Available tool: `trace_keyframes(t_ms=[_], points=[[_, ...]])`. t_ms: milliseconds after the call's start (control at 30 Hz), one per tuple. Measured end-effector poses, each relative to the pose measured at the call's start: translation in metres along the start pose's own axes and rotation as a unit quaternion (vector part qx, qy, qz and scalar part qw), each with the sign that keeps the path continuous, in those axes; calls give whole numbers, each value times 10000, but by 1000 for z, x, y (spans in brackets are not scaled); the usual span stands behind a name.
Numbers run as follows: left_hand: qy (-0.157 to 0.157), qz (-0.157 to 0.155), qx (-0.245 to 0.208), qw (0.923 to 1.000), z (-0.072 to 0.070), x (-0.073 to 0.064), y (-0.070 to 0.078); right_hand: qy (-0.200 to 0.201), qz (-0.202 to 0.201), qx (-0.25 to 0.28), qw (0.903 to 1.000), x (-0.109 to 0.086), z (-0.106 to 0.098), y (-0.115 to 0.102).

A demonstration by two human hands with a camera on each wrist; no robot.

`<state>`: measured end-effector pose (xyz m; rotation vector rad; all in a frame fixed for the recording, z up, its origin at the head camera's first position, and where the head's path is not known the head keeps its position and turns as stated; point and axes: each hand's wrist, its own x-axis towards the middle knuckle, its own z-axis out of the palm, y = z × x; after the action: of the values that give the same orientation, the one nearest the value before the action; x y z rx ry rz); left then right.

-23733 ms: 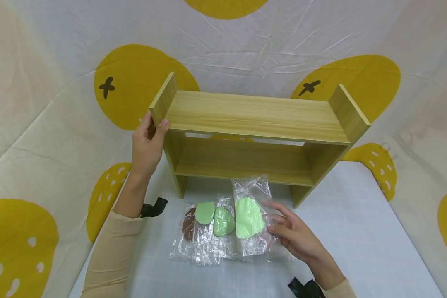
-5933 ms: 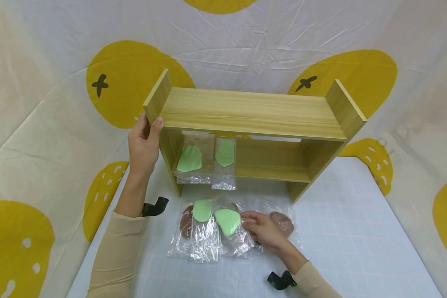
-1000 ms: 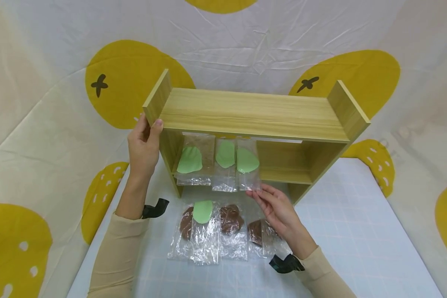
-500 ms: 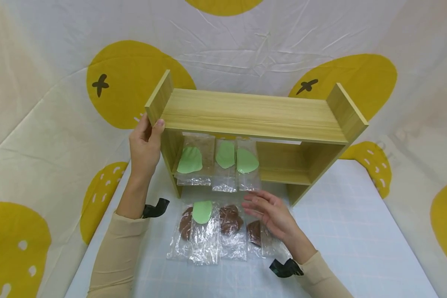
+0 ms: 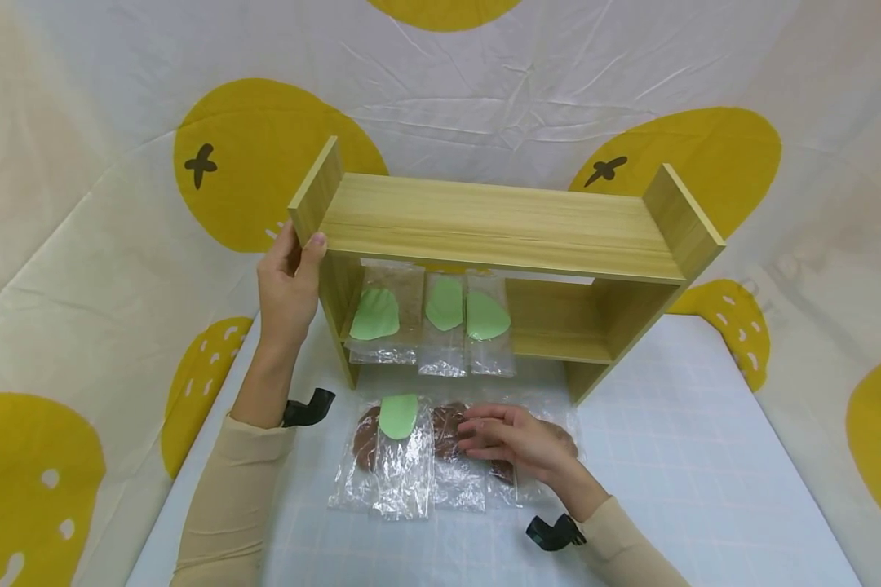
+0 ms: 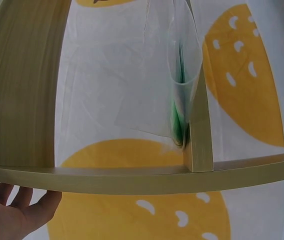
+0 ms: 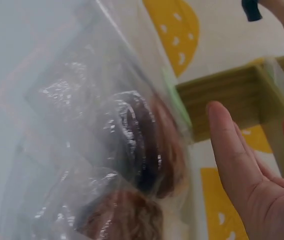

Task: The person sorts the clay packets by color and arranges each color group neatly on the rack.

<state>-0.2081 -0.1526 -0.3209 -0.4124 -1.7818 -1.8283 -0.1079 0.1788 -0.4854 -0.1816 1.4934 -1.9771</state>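
Note:
My left hand [image 5: 288, 285] grips the left side panel of a two-tier wooden shelf [image 5: 499, 224], thumb on the front edge. Fingers relaxed and apart, my right hand [image 5: 517, 440] hovers over clear plastic bags on the table and holds nothing. Beneath its fingertips is a bag with a brown lumpy piece [image 5: 449, 428]; other brown pieces are partly hidden under the hand. Left of these lie a bag with a light green piece [image 5: 399, 417] and one with a brown piece [image 5: 365, 440]. Three bags with green pieces [image 5: 444, 303] stand along the lower board, their bottoms overhanging its front edge.
The table [image 5: 719, 456] has a pale checked cover. A white cloth [image 5: 484, 98] with yellow prints hangs behind and at both sides. On the lower board, bare wood [image 5: 558, 318] shows to the right of the bags.
Bags with green pieces have gone from the table onto the lower board, the third most recently. My right hand has let go of it and dropped to the table bags. The left keeps its grip.

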Motion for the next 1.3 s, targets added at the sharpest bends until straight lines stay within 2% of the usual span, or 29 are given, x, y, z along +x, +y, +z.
trace_keyframes(t_ms=[400, 633, 767, 900, 1300], points=[[-11, -22, 87, 10000, 0, 0, -1, -350, 636, -9, 9974, 11, 2, 35], [-30, -79, 130, 9999, 1, -2, 0, -492, 712, -88, 9962, 14, 13, 42], [-40, -77, 139, 9999, 1, -2, -1, -282, 794, -194, 9963, 15, 22, 45], [-14, -64, 124, 9999, 1, -2, 0, 1, 708, -206, 9973, 15, 31, 49], [16, 22, 63, 10000, 1, 0, -1, 581, 293, 721, 9953, 17, 42, 50]])
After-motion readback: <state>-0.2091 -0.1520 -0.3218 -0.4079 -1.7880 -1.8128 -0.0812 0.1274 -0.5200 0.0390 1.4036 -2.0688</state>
